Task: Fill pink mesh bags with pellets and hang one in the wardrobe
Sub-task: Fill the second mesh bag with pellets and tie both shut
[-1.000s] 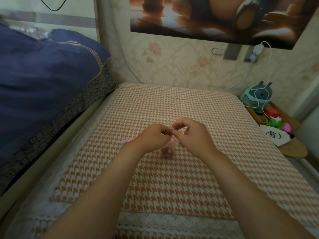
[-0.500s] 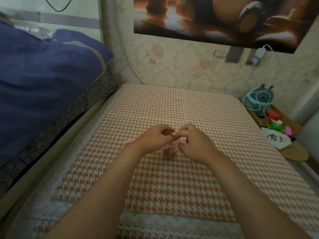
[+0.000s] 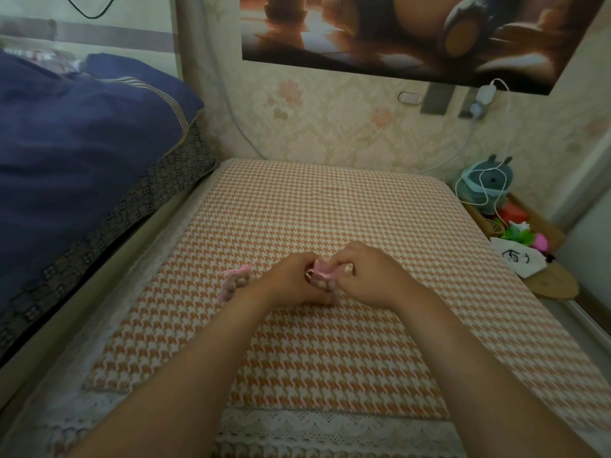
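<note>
The left hand [image 3: 291,280] and right hand [image 3: 372,276] pinch a small pink mesh bag [image 3: 320,272] between them, standing tall, mouth up.

My left hand [image 3: 291,280]: knuckles up, fingers curled, tips pinching the pink mesh bag [image 3: 321,272]. My right hand [image 3: 375,276]: fingers curled, pinching that bag from the opposite side. My forearms: bare, stretched forward, converging until the hands almost touch.

Houndstooth mat [image 3: 330,209]: pellet-filled pink mesh bag [image 3: 233,285] lying left of centre; second pink bag [image 3: 322,271] mid-mat.
</note>
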A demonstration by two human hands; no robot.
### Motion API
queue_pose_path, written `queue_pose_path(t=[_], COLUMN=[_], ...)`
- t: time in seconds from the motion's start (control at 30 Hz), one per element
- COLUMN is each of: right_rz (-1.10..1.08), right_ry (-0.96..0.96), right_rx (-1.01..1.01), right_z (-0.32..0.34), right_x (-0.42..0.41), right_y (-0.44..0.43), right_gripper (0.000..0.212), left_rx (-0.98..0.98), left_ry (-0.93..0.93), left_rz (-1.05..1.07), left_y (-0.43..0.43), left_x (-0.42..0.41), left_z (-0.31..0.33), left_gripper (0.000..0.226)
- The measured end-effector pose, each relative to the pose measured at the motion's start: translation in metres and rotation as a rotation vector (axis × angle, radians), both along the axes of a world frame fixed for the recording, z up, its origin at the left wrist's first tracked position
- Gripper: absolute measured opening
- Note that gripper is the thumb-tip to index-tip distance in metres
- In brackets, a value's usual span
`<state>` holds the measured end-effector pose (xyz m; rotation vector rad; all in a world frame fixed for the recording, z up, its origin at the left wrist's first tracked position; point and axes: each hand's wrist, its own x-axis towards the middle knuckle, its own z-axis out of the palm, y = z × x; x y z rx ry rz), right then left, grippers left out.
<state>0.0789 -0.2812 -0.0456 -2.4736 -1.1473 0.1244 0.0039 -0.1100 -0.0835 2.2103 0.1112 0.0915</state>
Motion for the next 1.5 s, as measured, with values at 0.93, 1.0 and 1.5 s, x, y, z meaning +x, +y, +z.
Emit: queue_pose_path(t=[0.93, 1.0, 1.5], right_rz=[-0.018, -0.033, -0.28], right_ry=[-0.099, -0.155, 0.049], right_rx=[-0.1, -0.081, -0.029], right_z=[0.009, 0.013, -0.021], right_x=[-0.015, -0.016, 0.015], right_y=[0.002, 0.001, -0.015], right_gripper=[0.037, 0.055, 0.03], left_rx=[0.304, 0.306, 0.233], left_ry=[-0.089, -0.078, -0.068], left_rz=[0.024, 0.035, 0.274], left_y=[0.002, 0.003, -0.007], left_x=[-0.017, -0.018, -0.008], left_z=[0.036, 0.037, 0.032], left_gripper=[0.006, 0.009, 0.021])
